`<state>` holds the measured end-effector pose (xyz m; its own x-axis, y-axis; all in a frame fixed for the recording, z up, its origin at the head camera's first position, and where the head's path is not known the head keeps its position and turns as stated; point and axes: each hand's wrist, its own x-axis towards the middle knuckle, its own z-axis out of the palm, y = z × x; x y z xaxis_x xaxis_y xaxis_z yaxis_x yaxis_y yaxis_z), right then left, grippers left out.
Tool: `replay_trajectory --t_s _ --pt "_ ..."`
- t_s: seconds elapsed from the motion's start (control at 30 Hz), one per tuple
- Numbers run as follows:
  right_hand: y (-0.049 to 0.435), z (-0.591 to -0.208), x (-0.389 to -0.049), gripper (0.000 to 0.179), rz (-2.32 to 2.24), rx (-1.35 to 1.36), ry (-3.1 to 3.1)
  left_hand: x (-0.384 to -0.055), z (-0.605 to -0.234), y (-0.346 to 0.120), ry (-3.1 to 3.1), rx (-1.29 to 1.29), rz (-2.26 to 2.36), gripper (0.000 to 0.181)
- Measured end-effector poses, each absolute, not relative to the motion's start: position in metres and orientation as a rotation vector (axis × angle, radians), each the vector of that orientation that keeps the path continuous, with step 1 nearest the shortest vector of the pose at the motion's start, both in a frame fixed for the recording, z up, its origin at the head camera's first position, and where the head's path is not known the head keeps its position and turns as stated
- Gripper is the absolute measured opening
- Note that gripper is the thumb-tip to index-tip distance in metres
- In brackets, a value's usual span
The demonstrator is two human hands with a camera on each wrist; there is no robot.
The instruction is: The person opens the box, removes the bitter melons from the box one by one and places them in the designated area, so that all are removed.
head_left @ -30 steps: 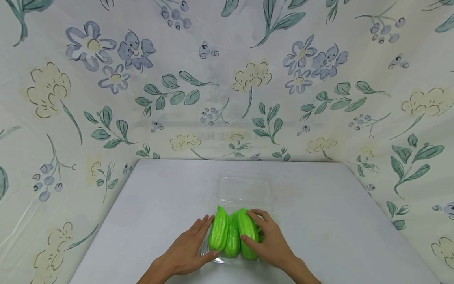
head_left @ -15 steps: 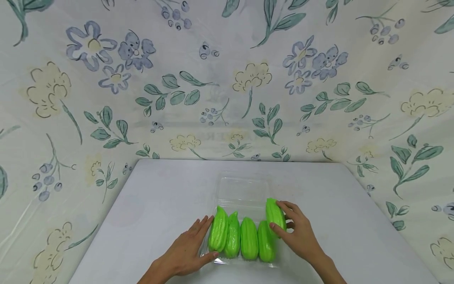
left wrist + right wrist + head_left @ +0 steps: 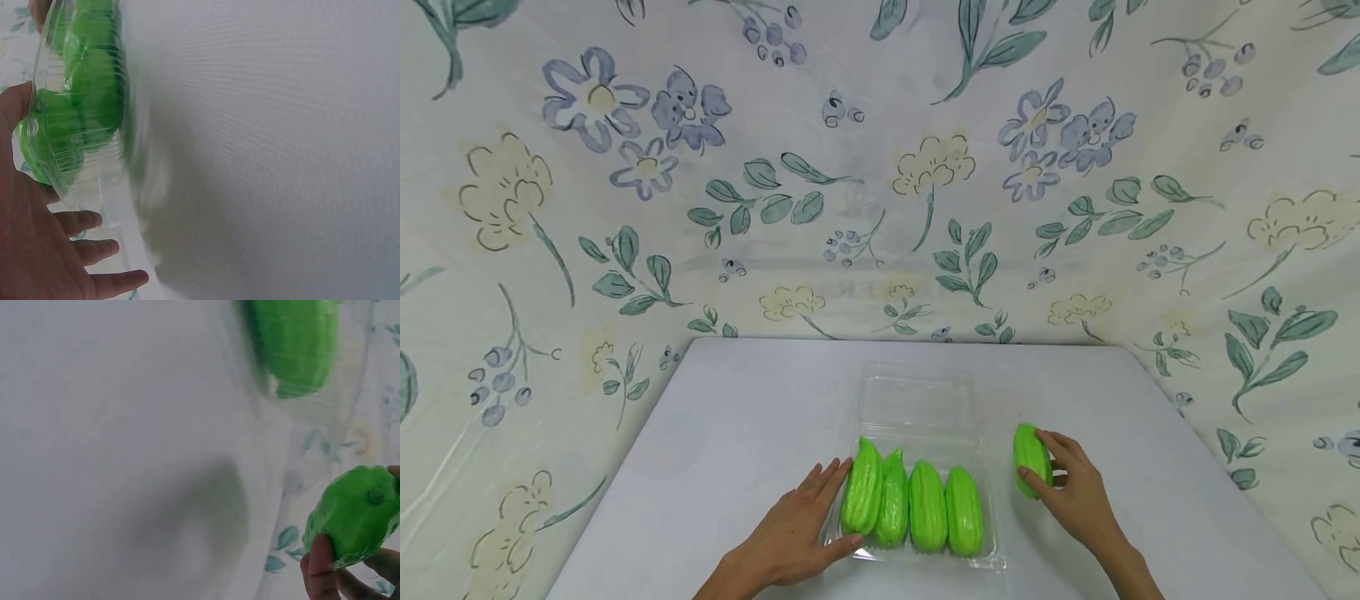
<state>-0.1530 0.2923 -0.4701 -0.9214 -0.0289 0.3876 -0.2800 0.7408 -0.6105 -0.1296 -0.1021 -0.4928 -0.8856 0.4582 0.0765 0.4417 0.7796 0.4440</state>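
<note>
My right hand [image 3: 1078, 496] holds a bright green ridged gourd [image 3: 1031, 460] between thumb and fingers, over the table to the right of a clear plastic box. In the right wrist view this gourd [image 3: 353, 512] hangs clear of the table, its shadow below. Inside the box [image 3: 992, 512] several similar gourds [image 3: 928, 507] lie side by side. My left hand [image 3: 801, 525] rests along the box's left side with fingers straight, the thumb by the front rim. The left wrist view shows the thumb against the box wall [image 3: 87, 156] and the other fingers spread.
The box's hinged clear lid [image 3: 916, 402] lies folded back on the white table [image 3: 752, 417]. Behind and beside the table hangs a flower-patterned cloth [image 3: 880, 183].
My right hand has lifted a gourd out of the box and carried it right, past the box's edge. The gourds beneath now show. The left hand stays in place.
</note>
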Motion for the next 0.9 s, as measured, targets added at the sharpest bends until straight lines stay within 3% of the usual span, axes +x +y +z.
replay_trajectory --t_s 0.33,0.9 --pt "0.305 -0.503 -0.155 0.069 0.893 0.175 -2.781 -0.129 -0.493 -0.103 2.935 0.737 0.715 0.093" --pt "0.305 -0.498 -0.152 0.069 0.834 0.287 -2.800 -0.129 -0.492 -0.103 2.920 0.749 0.718 0.092"
